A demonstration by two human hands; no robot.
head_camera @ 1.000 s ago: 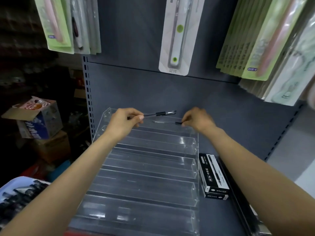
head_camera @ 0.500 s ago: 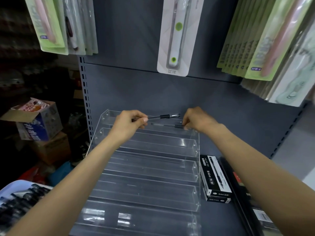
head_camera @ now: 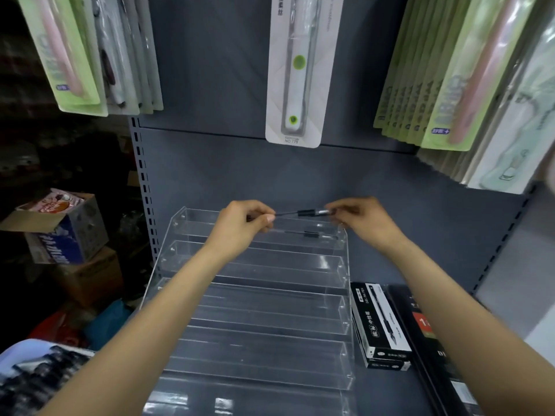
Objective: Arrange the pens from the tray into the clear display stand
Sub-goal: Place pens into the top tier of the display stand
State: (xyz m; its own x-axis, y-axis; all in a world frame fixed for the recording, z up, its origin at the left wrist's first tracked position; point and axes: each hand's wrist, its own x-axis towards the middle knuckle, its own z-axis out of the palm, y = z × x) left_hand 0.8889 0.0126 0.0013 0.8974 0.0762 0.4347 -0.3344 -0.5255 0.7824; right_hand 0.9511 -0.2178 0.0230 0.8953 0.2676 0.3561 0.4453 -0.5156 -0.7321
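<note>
Black pen (head_camera: pixel 303 212) held level above the top tier of the clear display stand (head_camera: pixel 258 298), left hand (head_camera: pixel 240 226) pinching its thin end, right hand (head_camera: pixel 365 222) pinching the silver-tipped end. Second black pen (head_camera: pixel 310 234) lies flat in the top tier, lengthwise along the trough, toward its right side. Stand is transparent acrylic, stepped tiers rising toward the back panel, lower tiers hold no pens. Tray (head_camera: pixel 33 373) at lower left, light-rimmed, packed with dark pens, blurred.

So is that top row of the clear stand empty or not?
Not empty: one black pen lies flat in the top row of the clear acrylic display stand; the lower rows look bare.
</note>
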